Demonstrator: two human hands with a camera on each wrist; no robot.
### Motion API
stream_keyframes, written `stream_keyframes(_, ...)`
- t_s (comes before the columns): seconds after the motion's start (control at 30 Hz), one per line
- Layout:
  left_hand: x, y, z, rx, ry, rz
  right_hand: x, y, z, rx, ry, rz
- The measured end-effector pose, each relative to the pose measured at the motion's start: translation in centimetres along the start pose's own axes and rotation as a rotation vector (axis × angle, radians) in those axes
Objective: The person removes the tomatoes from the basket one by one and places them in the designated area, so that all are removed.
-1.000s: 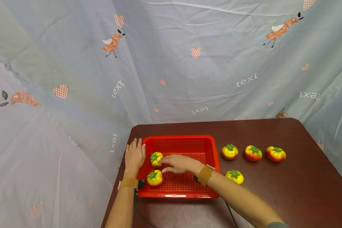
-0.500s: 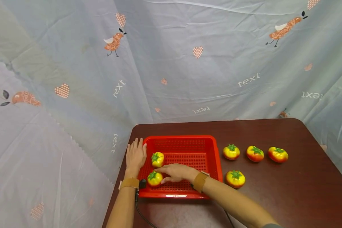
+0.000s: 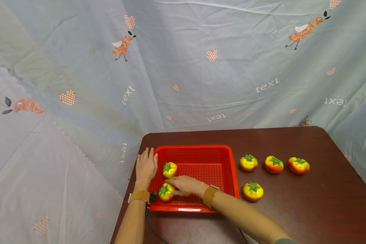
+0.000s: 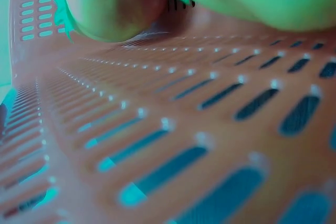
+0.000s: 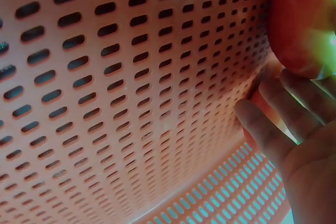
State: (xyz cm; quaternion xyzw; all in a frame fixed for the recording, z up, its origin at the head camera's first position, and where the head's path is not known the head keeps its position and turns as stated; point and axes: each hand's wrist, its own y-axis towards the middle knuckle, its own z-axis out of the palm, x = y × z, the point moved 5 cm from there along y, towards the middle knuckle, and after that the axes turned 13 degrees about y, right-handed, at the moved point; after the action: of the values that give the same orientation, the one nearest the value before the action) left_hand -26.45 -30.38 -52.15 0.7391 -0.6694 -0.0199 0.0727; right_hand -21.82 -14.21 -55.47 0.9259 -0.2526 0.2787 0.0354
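Flat along the left rim of the red basket (image 3: 236, 176) rests my left hand (image 3: 146, 166), fingers straight. Inside, at the front left, my right hand (image 3: 186, 186) has its fingers over the far side of a yellow-red toy tomato (image 3: 165, 195) and its thumb on the right side. Just behind it sits a second tomato (image 3: 169, 170), close to my fingertips. The left wrist view shows a tomato (image 4: 115, 14) above the slotted basket floor (image 4: 157, 108). In the right wrist view, my right hand (image 5: 299, 129) lies around a partly hidden tomato, beside another tomato (image 5: 302, 24).
On the dark table (image 3: 292, 203), right of the basket, three tomatoes stand in a row (image 3: 248, 163), (image 3: 273, 164), (image 3: 298, 165), with one more tomato (image 3: 253, 191) nearer. Cables run from both wrists. A patterned curtain (image 3: 183, 67) hangs behind and left.
My right hand has moved from beside the rear tomato toward the front one, and its thumb and fingers have closed around it. My left hand has stayed on the rim.
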Motion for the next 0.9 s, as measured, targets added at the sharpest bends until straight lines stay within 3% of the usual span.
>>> stream_keyframes(0.57,-0.2,-0.1,-0.1,-0.014,0.002,0.005,0.1,0.0,0.5,0.015,-0.003,-0.039)
stream_keyframes(0.9,0.0,0.1,0.2,-0.014,-0.001,0.002,-0.3,-1.6,-1.3,-0.028,0.031,-0.056)
